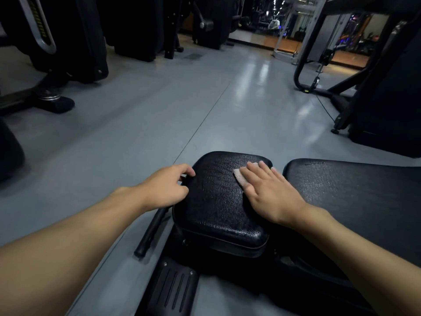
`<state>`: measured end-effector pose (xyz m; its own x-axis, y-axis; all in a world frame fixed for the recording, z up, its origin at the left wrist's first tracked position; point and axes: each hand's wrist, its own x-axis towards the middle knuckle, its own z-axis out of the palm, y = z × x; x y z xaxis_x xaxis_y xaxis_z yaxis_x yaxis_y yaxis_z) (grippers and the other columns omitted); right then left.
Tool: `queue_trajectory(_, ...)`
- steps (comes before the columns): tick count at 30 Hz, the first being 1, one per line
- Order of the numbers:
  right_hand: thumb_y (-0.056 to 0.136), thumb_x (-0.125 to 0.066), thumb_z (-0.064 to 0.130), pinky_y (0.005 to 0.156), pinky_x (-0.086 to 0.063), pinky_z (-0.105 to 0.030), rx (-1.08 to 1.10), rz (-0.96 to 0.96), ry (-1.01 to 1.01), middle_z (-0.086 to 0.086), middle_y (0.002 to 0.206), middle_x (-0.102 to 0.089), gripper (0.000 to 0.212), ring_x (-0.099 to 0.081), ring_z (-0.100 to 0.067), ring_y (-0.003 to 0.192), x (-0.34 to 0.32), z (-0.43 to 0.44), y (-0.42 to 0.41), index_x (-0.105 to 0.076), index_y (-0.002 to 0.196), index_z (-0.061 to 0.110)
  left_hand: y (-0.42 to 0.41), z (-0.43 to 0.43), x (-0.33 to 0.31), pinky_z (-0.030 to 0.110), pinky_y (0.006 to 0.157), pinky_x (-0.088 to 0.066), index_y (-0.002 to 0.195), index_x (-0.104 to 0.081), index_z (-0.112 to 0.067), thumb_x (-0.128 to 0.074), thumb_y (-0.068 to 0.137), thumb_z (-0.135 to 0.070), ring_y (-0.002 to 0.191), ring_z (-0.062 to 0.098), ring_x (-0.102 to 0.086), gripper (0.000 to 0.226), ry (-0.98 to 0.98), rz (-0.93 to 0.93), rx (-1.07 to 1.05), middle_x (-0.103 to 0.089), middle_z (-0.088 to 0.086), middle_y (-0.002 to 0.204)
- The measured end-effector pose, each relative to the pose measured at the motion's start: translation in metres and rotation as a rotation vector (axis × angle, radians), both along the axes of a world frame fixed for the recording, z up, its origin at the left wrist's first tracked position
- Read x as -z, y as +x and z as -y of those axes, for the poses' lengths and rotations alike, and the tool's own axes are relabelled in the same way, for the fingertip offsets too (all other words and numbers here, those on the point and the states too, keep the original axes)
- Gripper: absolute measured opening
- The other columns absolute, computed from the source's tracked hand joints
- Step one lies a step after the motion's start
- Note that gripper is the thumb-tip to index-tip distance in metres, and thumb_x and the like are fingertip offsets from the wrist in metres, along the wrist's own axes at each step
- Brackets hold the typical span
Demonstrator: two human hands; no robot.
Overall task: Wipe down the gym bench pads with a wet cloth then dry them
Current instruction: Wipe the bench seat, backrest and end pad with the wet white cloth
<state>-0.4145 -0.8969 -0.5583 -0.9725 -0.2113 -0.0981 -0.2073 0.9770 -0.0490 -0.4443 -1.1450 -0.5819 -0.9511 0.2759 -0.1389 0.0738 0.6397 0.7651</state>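
Observation:
A black textured seat pad (216,201) sits low at the centre of the view. My right hand (271,192) lies flat on its far right part, pressing a small pale cloth (240,176) against it; only a corner of the cloth shows under my fingers. My left hand (167,188) curls over the pad's left edge, gripping it. A longer black back pad (355,188) lies to the right, separated by a narrow gap.
The bench's black frame and a ribbed foot plate (173,290) sit below the seat pad, with a black handle bar (151,231) on the left. Grey floor (159,110) stretches ahead. Dark gym machines stand at the left (68,42) and right (376,99).

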Motion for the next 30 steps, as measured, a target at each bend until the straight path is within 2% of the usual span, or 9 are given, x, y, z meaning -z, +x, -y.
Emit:
queue_trajectory(2,0.106,-0.023,0.036,0.120,0.006,-0.035,-0.006,-0.001,-0.031,0.001,0.166,-0.007,0.054,0.003,-0.020,0.152,0.004,0.014,-0.004,-0.017,0.158,0.023,-0.001,0.004,0.003,0.035,0.096,-0.052,0.113,-0.061,-0.028,-0.049,0.084,-0.001,0.106,0.012,-0.063,0.041,0.043,0.050,-0.009,-0.067,-0.003,0.112)
queue_trajectory(6,0.104,-0.026,0.035,0.120,0.004,-0.036,-0.062,0.005,0.007,-0.002,0.166,-0.008,0.057,0.000,-0.022,0.152,0.007,0.046,-0.011,-0.017,0.157,0.016,-0.004,0.010,0.006,0.043,0.099,-0.050,0.111,-0.062,-0.031,-0.045,0.076,-0.006,0.108,0.016,-0.064,0.046,0.052,0.078,-0.008,-0.070,-0.002,0.110)
queue_trajectory(10,0.104,-0.028,0.034,0.120,0.001,-0.037,-0.198,0.073,-0.028,-0.004,0.166,-0.008,0.057,-0.001,-0.024,0.152,0.015,0.096,-0.010,-0.017,0.157,0.015,-0.002,0.008,0.003,0.041,0.105,-0.044,0.116,-0.058,-0.024,-0.033,0.059,-0.014,0.116,0.017,-0.060,0.063,0.096,0.042,-0.026,-0.064,-0.001,0.121)
queue_trajectory(14,0.104,-0.027,0.031,0.121,0.001,-0.036,-0.331,0.055,-0.054,0.001,0.166,-0.010,0.054,-0.003,-0.021,0.152,0.018,0.099,0.006,-0.019,0.156,0.018,-0.002,0.007,-0.001,0.040,0.108,-0.041,0.118,-0.053,-0.027,-0.042,0.078,-0.012,0.121,0.018,-0.055,0.044,0.134,0.070,-0.056,-0.059,-0.001,0.130)
queue_trajectory(16,0.105,-0.025,0.033,0.120,0.003,-0.033,-0.345,0.042,-0.037,0.004,0.166,-0.008,0.053,-0.002,-0.018,0.152,0.014,0.080,0.015,-0.018,0.157,0.021,-0.002,0.004,-0.004,0.040,0.109,-0.040,0.119,-0.054,-0.028,-0.040,0.081,-0.021,0.121,0.017,-0.055,0.041,0.118,0.048,-0.064,-0.059,0.000,0.131)
queue_trajectory(21,0.106,-0.021,0.033,0.119,0.002,-0.031,-0.213,-0.013,-0.051,0.007,0.165,-0.012,0.053,-0.004,-0.015,0.152,0.002,0.024,0.038,-0.012,0.158,0.027,0.005,-0.005,-0.005,0.032,0.091,-0.045,0.120,-0.058,-0.028,-0.043,0.093,-0.017,0.100,0.016,-0.058,0.033,-0.024,0.015,-0.030,-0.064,-0.004,0.103)
queue_trajectory(24,0.105,-0.018,0.033,0.120,0.005,-0.030,-0.110,0.003,-0.086,0.008,0.165,-0.012,0.054,0.002,-0.013,0.152,0.000,0.008,0.038,-0.012,0.158,0.027,0.010,-0.006,-0.008,0.031,0.092,-0.042,0.125,-0.056,-0.026,-0.042,0.095,-0.016,0.103,0.017,-0.055,0.036,-0.083,0.017,-0.005,-0.059,-0.003,0.105)
queue_trajectory(27,0.106,-0.022,0.038,0.119,0.006,-0.031,-0.167,0.014,-0.102,0.007,0.165,-0.014,0.053,-0.001,-0.016,0.152,0.002,0.027,0.036,-0.018,0.158,0.027,0.011,-0.008,-0.011,0.028,0.083,-0.040,0.121,-0.057,-0.026,-0.039,0.096,-0.013,0.093,0.013,-0.054,0.034,-0.059,0.033,-0.018,-0.059,-0.006,0.095)
queue_trajectory(30,0.105,-0.027,0.044,0.120,0.001,-0.033,-0.297,0.027,-0.094,0.008,0.165,-0.015,0.054,-0.007,-0.017,0.152,0.006,0.058,0.036,-0.020,0.156,0.030,0.009,-0.008,-0.011,0.029,0.092,-0.039,0.117,-0.061,-0.026,-0.037,0.098,-0.015,0.105,0.014,-0.053,0.033,-0.039,0.016,-0.038,-0.061,-0.002,0.111)
